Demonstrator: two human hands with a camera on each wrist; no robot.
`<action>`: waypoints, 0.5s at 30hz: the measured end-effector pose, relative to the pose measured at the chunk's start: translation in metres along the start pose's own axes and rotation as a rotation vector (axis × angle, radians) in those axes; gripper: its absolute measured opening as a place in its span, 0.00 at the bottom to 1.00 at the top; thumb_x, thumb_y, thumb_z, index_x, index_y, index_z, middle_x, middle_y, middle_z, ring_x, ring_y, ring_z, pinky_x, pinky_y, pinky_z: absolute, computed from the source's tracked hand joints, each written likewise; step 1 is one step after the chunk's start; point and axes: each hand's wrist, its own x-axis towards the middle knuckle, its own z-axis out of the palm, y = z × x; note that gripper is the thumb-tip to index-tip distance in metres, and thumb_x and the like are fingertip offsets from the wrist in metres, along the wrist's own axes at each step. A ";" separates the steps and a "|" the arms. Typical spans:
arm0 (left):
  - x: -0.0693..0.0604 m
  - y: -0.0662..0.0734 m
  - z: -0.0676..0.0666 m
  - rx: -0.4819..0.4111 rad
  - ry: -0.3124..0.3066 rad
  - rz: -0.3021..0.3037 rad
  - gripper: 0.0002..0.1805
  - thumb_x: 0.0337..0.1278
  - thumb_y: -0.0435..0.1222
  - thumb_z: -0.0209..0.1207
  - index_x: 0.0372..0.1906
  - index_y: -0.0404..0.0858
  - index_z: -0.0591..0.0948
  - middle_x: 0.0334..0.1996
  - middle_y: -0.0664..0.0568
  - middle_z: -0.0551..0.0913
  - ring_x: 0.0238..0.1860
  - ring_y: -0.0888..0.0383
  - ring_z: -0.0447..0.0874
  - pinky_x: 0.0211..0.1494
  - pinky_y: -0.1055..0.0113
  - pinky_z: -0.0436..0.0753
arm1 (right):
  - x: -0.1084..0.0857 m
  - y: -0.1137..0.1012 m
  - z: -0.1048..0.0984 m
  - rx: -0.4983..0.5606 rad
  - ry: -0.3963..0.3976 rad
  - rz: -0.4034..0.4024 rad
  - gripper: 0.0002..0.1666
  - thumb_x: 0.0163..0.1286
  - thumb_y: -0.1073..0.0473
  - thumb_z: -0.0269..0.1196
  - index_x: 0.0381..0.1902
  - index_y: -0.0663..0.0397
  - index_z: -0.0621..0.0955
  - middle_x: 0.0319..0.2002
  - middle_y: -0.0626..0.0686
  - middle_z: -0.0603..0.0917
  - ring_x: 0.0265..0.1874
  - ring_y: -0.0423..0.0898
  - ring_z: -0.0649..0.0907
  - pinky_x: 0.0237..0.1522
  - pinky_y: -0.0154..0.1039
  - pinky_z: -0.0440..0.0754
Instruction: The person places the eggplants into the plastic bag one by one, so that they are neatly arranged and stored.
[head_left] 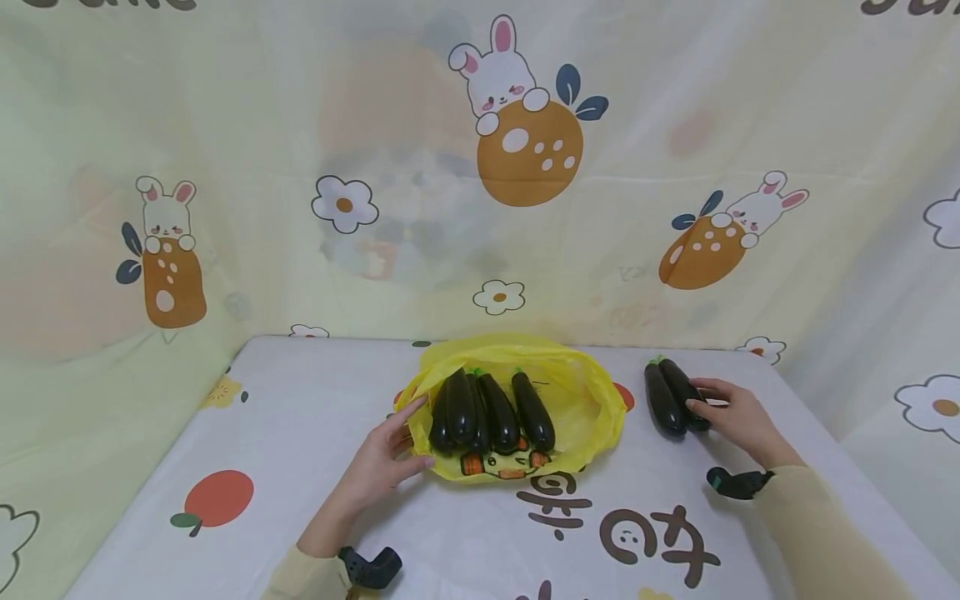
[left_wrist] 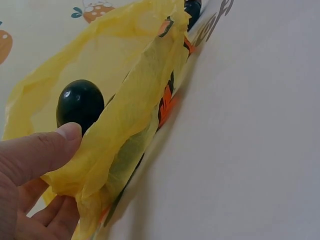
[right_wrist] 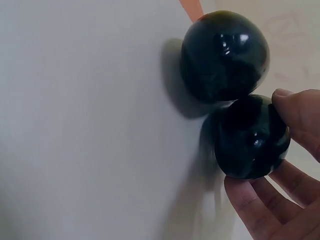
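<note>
A yellow plastic bag point(head_left: 588, 421) lies spread with its mouth facing me, and several dark eggplants point(head_left: 533, 414) rest inside it. My left hand point(head_left: 381, 465) holds the bag's left edge; the left wrist view has the thumb point(left_wrist: 52, 150) over the plastic near one eggplant's round end point(left_wrist: 80, 104), and the fingers lower down, partly hidden. To the right of the bag, two more eggplants lie side by side. My right hand point(head_left: 738, 417) grips the right-hand eggplant point(right_wrist: 252, 137) between thumb and fingers. The other eggplant point(right_wrist: 225, 56) touches it.
A white printed cloth point(head_left: 300, 400) covers the table, and a patterned curtain point(head_left: 405, 275) hangs behind its far edge. Black wrist devices point(head_left: 371, 568) sit below both hands. Some table stretches between the bag and the right-hand pair.
</note>
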 end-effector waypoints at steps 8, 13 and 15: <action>0.001 -0.001 0.001 0.010 0.001 0.002 0.48 0.55 0.26 0.70 0.80 0.43 0.62 0.79 0.43 0.62 0.75 0.39 0.68 0.75 0.48 0.73 | -0.006 0.001 -0.010 0.003 0.015 0.016 0.38 0.79 0.47 0.58 0.73 0.70 0.66 0.69 0.80 0.67 0.63 0.76 0.73 0.50 0.53 0.87; 0.000 -0.001 0.001 0.011 0.003 -0.001 0.48 0.55 0.25 0.70 0.80 0.44 0.62 0.79 0.43 0.62 0.75 0.40 0.68 0.75 0.48 0.73 | -0.010 0.004 -0.015 0.002 0.039 0.000 0.38 0.79 0.47 0.57 0.73 0.70 0.66 0.69 0.80 0.67 0.63 0.77 0.73 0.59 0.65 0.81; 0.000 -0.001 0.001 0.009 0.002 -0.001 0.48 0.55 0.25 0.70 0.80 0.44 0.62 0.79 0.43 0.63 0.75 0.40 0.68 0.75 0.48 0.73 | -0.013 0.005 -0.017 0.001 0.046 -0.014 0.37 0.79 0.47 0.57 0.73 0.70 0.66 0.68 0.80 0.68 0.63 0.76 0.73 0.59 0.66 0.80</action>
